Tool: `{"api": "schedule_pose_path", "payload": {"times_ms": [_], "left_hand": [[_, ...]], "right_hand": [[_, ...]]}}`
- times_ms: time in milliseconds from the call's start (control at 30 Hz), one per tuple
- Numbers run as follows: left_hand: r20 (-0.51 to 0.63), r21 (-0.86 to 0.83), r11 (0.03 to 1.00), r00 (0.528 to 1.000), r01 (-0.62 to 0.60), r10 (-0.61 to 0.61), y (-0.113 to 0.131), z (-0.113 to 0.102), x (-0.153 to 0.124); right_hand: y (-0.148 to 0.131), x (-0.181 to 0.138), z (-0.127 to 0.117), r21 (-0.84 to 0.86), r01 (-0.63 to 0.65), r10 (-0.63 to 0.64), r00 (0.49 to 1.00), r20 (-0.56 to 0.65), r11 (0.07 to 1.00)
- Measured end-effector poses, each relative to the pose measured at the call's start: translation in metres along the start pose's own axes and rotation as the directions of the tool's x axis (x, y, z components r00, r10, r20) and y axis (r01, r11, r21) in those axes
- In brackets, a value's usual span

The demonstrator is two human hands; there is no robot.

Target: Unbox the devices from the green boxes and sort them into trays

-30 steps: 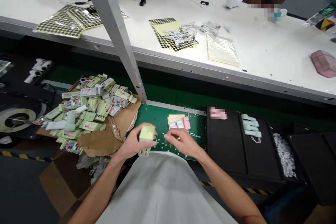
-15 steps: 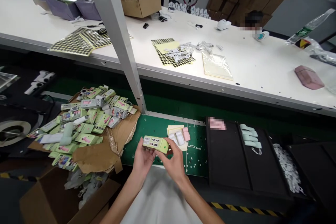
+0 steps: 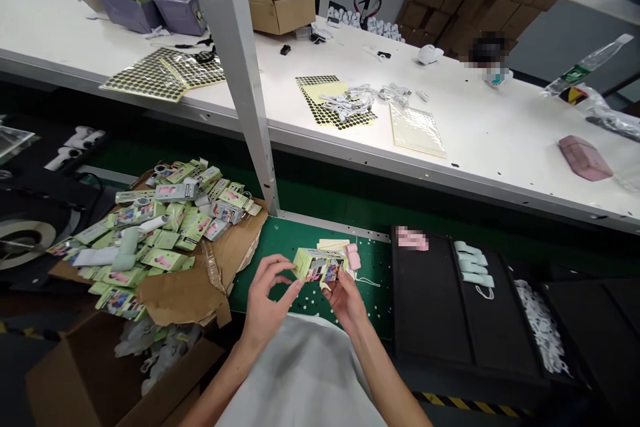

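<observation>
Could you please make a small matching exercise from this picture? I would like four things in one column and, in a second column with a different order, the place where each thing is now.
Things
1. the green product box
2. the pink rounded object
3. the pale green pieces
4. the white cables

Places
A. on a sheet of black dots
B. in the right hand
C. in a black tray
D. on the white bench

Right pairs: 1-B, 2-D, 3-C, 4-A
</observation>
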State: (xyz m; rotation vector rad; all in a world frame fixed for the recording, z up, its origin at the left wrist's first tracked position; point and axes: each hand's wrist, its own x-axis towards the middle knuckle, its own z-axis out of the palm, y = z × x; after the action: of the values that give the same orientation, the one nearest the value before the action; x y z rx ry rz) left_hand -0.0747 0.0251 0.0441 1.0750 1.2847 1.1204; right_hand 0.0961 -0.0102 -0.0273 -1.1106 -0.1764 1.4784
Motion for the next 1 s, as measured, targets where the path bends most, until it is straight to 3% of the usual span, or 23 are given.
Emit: {"api": "schedule_pose_path", "payload": {"times_ms": [100,200,267,300,467,600,833,1000], "left_hand": [[-0.016,0.136,0.970,0.978,-0.202,0.206,0.002,0.002,-0.007],[0.054,0.342,0.800,0.860,-0.494,0.508,-0.002,0.003,-0.013],[0.089,0.410,0.718,0.809,-0.562,0.582,-0.006,0.005,-0.014],[0.079,0.421,0.722,0.815,-0.549,0.573,-0.007,0.006,-0.015],[0.040,0.384,0.854,0.930,-0.351,0.365,-0.004,0.009,-0.011],[0.024,0.423,0.892,0.986,-0.158,0.164,-0.001,0.007,-0.007],[-0.001,0.228,0.971,0.997,0.071,-0.073,-0.004,0.003,0.004],[0.061,0.176,0.954,0.965,0.242,-0.256,-0.004,-0.001,0.010]], "right_hand": [[0.003,-0.001,-0.001,0.033,-0.030,0.030,1.000,0.003,0.999],[0.006,-0.003,-0.001,0.111,-0.083,0.083,0.997,0.006,0.990],[0.006,-0.004,0.000,0.143,-0.104,0.104,0.995,0.008,0.984],[0.006,-0.004,0.000,0.153,-0.110,0.110,0.994,0.008,0.982],[0.006,-0.002,-0.001,0.160,-0.109,0.110,0.994,-0.001,0.981],[0.006,-0.001,-0.008,0.098,-0.042,0.039,0.999,0.026,0.994],[-0.001,0.000,-0.016,-0.041,0.108,-0.104,0.990,0.093,0.993],[-0.006,0.000,-0.016,-0.126,0.159,-0.147,0.984,0.101,0.979]]}}
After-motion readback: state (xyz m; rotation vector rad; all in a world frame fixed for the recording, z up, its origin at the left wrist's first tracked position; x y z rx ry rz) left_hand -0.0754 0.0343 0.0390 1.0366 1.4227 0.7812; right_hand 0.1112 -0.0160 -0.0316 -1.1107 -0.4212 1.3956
